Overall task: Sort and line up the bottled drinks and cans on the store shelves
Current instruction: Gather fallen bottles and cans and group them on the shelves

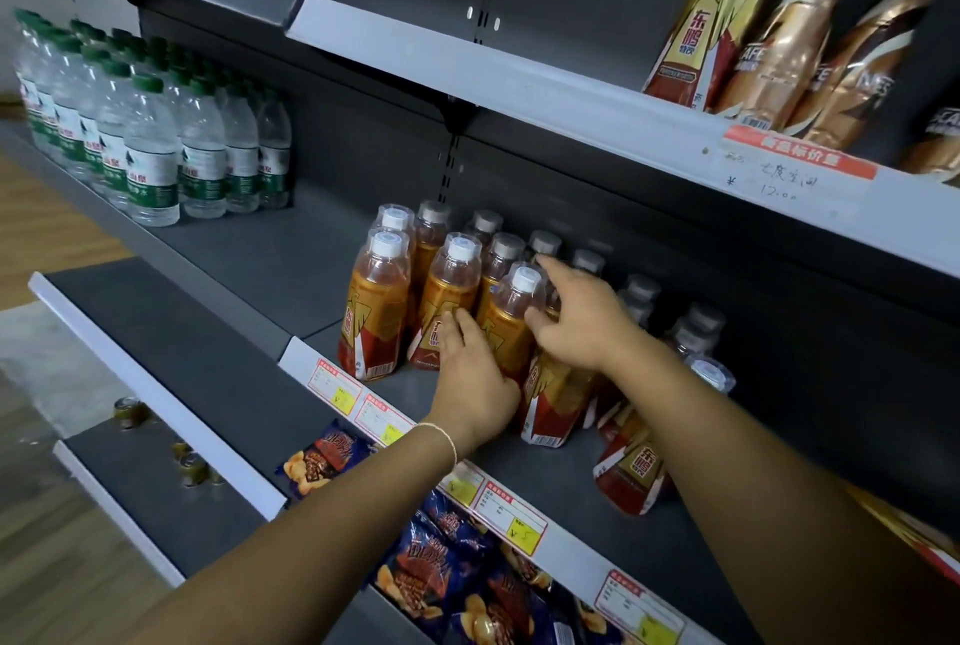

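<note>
Several orange energy-drink bottles with red-and-gold labels and clear caps stand in rows on the middle shelf (291, 270). My left hand (475, 384) wraps around the lower body of one front bottle (511, 327). My right hand (579, 319) grips the same bottle's right shoulder, its index finger stretched toward the grey-capped bottles (543, 244) behind. More of these bottles (631, 467) stand to the right, partly hidden by my right forearm.
Green-capped water bottles (150, 145) fill the shelf's left end. The upper shelf carries a tall gold can (711, 20) and coffee bottles (795, 41). Blue snack packets (441, 571) lie below. Small cans (127, 410) sit on the lower left shelves.
</note>
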Demonstrator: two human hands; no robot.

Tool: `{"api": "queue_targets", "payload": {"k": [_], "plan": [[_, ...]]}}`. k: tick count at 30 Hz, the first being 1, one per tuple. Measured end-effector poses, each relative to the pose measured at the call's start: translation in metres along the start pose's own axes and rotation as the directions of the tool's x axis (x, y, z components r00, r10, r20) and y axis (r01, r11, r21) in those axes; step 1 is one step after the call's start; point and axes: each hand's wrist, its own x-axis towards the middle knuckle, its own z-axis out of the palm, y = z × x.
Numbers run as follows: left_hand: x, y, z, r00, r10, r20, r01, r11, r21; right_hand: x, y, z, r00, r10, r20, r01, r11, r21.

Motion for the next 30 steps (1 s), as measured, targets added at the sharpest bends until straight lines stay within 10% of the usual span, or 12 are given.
{"api": "queue_targets", "payload": {"k": [12,30], "plan": [[-0.039,0.086,0.022,0.832,0.553,0.029,-0.544,0.805,0.237,-0.069,0.080,-0.055,0.993,0.107,-0.053,-0.110,0.992,-0.064],[-0.180,0.277,0.252,0.577,0.717,0.392,-0.816,0.527,0.236,-0.357,0.306,-0.149,0.897,0.400,-0.189,-0.428,0.893,-0.139]]}}
